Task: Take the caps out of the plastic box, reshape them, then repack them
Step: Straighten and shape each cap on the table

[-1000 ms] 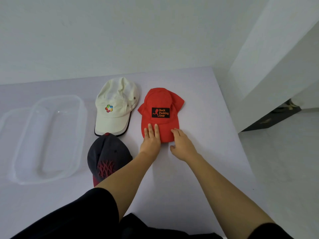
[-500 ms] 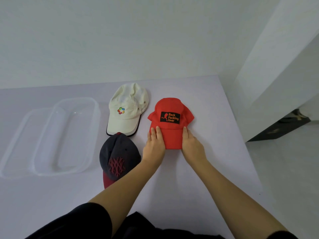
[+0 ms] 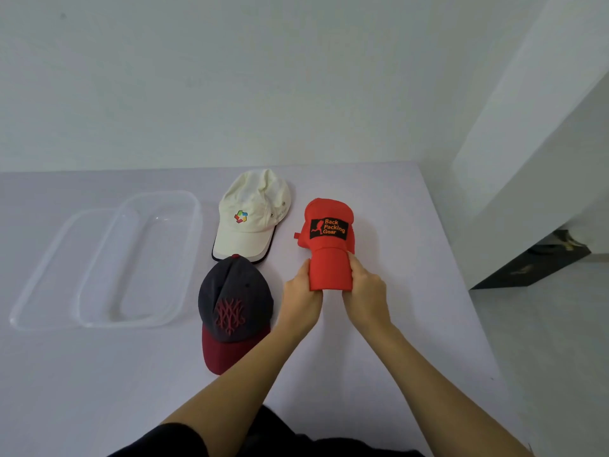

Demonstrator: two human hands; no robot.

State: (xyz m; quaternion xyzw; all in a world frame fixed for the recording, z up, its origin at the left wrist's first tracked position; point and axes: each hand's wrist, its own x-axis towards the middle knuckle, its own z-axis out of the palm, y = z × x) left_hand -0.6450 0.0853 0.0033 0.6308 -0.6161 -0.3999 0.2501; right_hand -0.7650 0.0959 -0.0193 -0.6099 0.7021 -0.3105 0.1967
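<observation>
Head view: I see all three caps out of the plastic box (image 3: 158, 192), which stands empty at nine o'clock on the table (image 3: 412, 324). The left hand (image 3: 301, 291) and the right hand (image 3: 365, 291) are near the centre. Each one is curled round one side of the brim of the red cap (image 3: 329, 225) and squeezes the brim into a narrow curve; the crown points to twelve o'clock. The white cap (image 3: 253, 212) lies at eleven o'clock from the hands. The dark cap (image 3: 234, 305) is just beside the left hand, at nine o'clock. I judge the taking out is done and the reshaping is in progress on the red cap. Whether the other two are already reshaped, I cannot tell. The repacking is not yet begun.
</observation>
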